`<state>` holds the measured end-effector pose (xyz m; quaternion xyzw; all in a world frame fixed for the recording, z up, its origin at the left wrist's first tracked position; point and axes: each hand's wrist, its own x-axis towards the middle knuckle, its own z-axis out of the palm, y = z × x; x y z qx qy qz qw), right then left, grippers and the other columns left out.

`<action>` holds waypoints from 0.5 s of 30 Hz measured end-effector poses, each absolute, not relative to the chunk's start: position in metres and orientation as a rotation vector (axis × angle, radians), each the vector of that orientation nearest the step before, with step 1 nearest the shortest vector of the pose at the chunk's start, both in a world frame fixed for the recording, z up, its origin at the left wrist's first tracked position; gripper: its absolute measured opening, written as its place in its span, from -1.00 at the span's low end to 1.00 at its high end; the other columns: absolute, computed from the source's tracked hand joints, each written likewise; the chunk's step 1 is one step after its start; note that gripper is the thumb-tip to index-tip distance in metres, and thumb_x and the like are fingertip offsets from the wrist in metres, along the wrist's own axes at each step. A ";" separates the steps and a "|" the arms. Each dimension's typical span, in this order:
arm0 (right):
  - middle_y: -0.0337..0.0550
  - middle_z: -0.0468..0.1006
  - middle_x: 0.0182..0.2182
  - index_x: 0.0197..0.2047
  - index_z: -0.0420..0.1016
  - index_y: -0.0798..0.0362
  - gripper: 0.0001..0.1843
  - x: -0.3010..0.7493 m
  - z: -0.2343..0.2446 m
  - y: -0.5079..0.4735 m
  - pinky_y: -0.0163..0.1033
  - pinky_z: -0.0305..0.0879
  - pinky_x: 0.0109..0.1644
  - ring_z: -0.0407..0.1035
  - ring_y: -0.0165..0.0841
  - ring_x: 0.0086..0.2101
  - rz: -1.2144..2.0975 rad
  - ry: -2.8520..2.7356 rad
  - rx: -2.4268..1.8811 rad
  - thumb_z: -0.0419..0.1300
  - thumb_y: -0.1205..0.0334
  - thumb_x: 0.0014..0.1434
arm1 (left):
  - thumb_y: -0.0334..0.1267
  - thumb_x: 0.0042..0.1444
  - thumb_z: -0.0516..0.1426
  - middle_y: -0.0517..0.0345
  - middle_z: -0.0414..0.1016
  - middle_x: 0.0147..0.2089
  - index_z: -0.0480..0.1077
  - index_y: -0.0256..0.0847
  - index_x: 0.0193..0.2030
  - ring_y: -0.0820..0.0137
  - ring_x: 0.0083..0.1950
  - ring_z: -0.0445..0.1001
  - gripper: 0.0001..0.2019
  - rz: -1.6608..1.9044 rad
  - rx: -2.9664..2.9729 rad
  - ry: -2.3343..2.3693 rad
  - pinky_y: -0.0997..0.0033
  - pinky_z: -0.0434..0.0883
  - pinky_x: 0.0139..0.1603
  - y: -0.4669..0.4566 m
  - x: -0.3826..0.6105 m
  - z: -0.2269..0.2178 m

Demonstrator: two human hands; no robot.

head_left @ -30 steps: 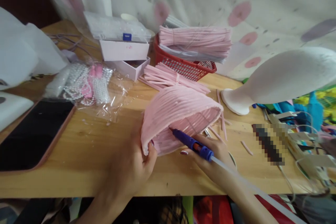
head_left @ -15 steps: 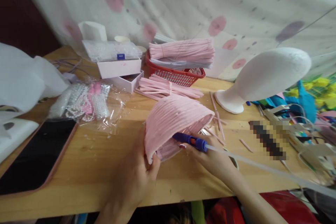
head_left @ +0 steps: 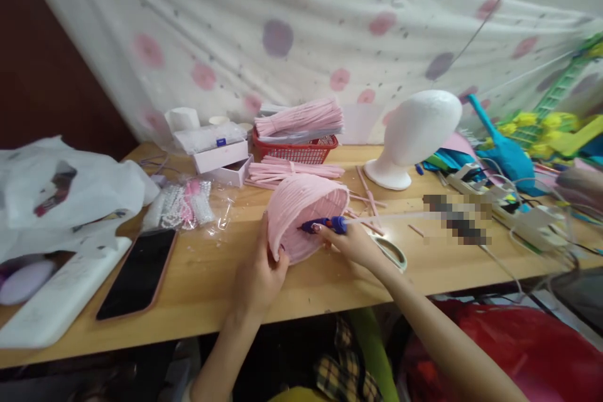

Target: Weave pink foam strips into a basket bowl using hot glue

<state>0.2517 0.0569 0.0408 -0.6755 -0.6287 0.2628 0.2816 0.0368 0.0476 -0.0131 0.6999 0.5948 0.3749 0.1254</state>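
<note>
A dome-shaped pink hat [head_left: 294, 204], with ridged rows like pipe cleaners, is tilted so its hollow faces right and toward me. My left hand [head_left: 264, 270] grips its near left rim, thumb at the edge and fingers behind. In my right hand [head_left: 346, 242] is a slim blue glue gun [head_left: 325, 225], its dark tip inside the hollow, close to or touching the inner wall. A long translucent glue stick [head_left: 391, 218] runs out of its back to the right. Scissors [head_left: 393, 252], partly hidden, lie beside my right wrist.
Bundled pink pipe cleaners [head_left: 296, 169] lie behind the hat, before a red basket [head_left: 299, 152]. A white foam head [head_left: 419, 129] stands back right, near power strips [head_left: 532, 223]. Left are a phone [head_left: 139, 273] and bagged beads [head_left: 181, 204]. Another person's hand [head_left: 581, 185] seems visible far right.
The camera view has shifted and widened. The hat is turned so more of its hollow shows, and the glue gun tip now points further into it. Both hands keep their holds.
</note>
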 end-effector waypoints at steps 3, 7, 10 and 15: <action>-0.17 0.51 -0.60 -0.57 0.39 0.01 -0.42 0.253 0.037 0.057 -0.25 0.27 -0.37 0.42 -0.30 -0.50 0.722 -1.644 -1.808 0.13 -0.32 0.19 | -0.23 0.22 0.10 0.01 0.70 -0.15 0.09 -0.27 0.48 0.29 -0.39 0.63 -0.31 1.064 2.018 1.727 0.42 0.45 -0.40 0.049 0.037 -0.009; -0.22 0.50 -0.59 -0.56 0.37 0.03 -0.43 0.252 0.035 0.057 -0.28 0.25 -0.42 0.36 -0.39 -0.57 0.734 -1.630 -1.793 0.10 -0.24 0.28 | -0.25 0.22 0.11 0.01 0.70 -0.17 0.09 -0.27 0.48 0.24 -0.34 0.65 -0.31 1.044 2.001 1.747 0.40 0.44 -0.38 0.051 0.037 -0.006; -0.28 0.48 -0.59 -0.51 0.41 0.04 -0.49 0.252 0.034 0.058 -0.27 0.27 -0.37 0.36 -0.41 -0.54 0.717 -1.649 -1.775 0.17 -0.19 0.27 | -0.25 0.22 0.12 -0.01 0.70 -0.17 0.05 -0.29 0.50 0.20 -0.33 0.66 -0.29 1.028 1.998 1.768 0.37 0.44 -0.36 0.052 0.037 -0.006; -0.26 0.45 -0.62 -0.56 0.38 0.02 -0.46 0.250 0.025 0.061 -0.27 0.19 -0.38 0.37 -0.35 -0.50 0.665 -1.660 -1.750 0.20 -0.25 0.19 | -0.23 0.22 0.12 -0.03 0.69 -0.28 0.07 -0.33 0.49 0.15 -0.38 0.64 -0.29 1.004 2.011 1.807 0.33 0.41 -0.39 0.052 0.038 -0.008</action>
